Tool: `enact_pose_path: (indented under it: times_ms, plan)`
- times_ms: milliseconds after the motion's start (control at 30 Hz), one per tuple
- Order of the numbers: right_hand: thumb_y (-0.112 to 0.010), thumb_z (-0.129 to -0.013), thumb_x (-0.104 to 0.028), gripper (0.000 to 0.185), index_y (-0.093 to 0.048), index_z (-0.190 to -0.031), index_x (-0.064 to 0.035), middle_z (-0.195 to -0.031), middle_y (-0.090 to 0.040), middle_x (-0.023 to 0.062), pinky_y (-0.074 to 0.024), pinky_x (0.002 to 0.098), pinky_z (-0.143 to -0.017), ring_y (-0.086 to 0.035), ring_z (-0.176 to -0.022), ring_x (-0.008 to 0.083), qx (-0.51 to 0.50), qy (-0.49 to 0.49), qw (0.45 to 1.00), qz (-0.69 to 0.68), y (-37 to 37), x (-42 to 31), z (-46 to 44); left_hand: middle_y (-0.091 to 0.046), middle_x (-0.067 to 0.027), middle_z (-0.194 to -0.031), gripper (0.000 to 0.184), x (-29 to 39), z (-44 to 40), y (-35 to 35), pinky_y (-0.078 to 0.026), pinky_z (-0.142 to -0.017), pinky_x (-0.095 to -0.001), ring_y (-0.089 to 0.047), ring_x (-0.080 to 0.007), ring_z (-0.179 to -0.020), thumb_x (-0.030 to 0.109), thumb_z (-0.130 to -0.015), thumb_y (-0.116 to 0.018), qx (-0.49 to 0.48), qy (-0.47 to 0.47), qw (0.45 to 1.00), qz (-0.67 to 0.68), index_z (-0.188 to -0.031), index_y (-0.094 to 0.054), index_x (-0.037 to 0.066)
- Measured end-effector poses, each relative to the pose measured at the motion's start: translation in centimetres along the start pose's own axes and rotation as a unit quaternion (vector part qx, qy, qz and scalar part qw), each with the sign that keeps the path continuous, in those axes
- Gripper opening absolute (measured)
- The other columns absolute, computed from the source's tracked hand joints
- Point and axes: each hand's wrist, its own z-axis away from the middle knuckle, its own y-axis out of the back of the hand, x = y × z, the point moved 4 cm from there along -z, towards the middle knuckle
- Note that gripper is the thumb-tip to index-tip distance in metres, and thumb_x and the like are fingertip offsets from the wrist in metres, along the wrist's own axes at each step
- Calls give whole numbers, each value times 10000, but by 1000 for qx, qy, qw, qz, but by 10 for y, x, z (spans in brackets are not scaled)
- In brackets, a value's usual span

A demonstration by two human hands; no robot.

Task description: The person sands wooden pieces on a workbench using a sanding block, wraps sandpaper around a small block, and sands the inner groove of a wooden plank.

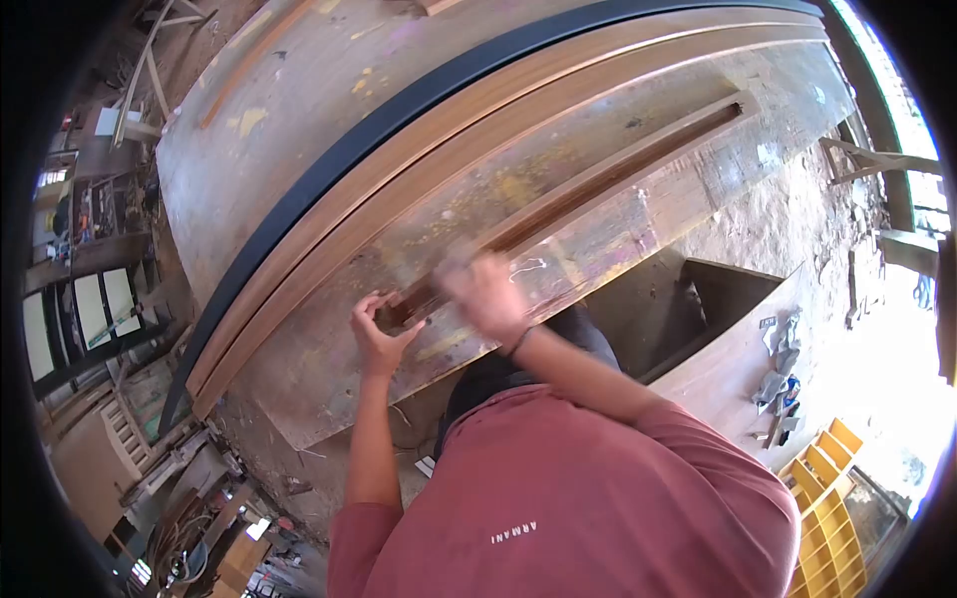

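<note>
While your left hand (379, 336) has its grip clamped around the near end of the grooved wooden piece (598, 196) on the bench (543, 164), your blurred right hand (486, 294) is over it, grip unclear; beyond curve two wooden strips (478, 90) and a dark strip (449, 76).

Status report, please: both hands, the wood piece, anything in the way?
Left hand around lower end of grooved wood. Right hand blurred over it, grip unclear. Curved wood strips lie alongside, apart; no blockage seen.
</note>
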Motion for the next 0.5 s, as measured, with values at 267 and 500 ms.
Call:
enact_pose_path:
  times_ms: [267,500]
  plan:
    - [-719,-875,-240,623,-574,-1481,-251,-1192,-566,156,-485,446,-936,-568,-1118,334,136,12,981,-138,66,72,23,-346,-290,-1672,1218,149,-61,-66,-230,-1300,-598,-304,-452,-1585,599,-853,-837,-61,-142,962,-224,-1667,-195,-42]
    - [-785,-841,-253,612,-648,-1438,-242,-1136,-518,164,-485,481,-895,-540,-1066,359,232,-144,959,-82,137,268,30,-227,-284,-1754,1135,150,-78,-141,-151,-1334,-597,-193,-442,-1645,596,-954,-733,-143,-80,926,-340,-1693,-173,-59]
